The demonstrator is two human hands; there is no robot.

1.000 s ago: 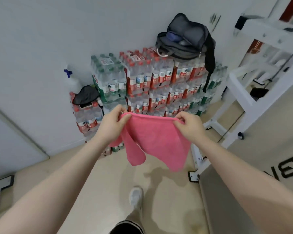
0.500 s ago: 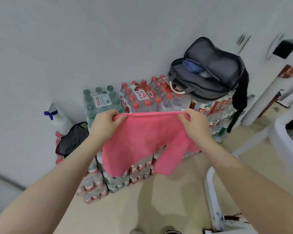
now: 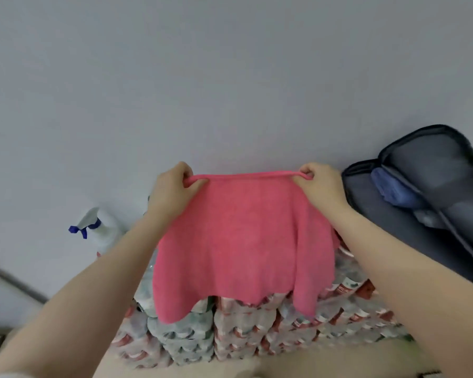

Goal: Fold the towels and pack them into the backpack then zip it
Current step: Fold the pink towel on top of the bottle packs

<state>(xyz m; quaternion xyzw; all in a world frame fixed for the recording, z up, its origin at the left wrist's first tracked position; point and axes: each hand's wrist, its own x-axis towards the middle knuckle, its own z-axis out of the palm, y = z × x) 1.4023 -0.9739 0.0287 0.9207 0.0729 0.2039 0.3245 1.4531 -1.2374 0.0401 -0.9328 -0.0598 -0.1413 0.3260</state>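
1. Head view: one pink towel (image 3: 241,241), one grey backpack (image 3: 426,203), two hands
2. The left hand (image 3: 172,192) and right hand (image 3: 321,186), held apart, each pinch a top corner of the towel at frame centre
3. Stacked bottled-water packs (image 3: 230,331) stand behind the towel, partly hidden by it; a spray bottle (image 3: 99,230) sits at left
4. The backpack lies unzipped at right, a blue cloth (image 3: 391,189) inside
5. The towel hangs down, top edge running left to right

No text can be read: the red and white labels on the bottle packs (image 3: 257,331) are too blurred to make out, and the spray bottle (image 3: 99,230) shows no lettering that can be made out
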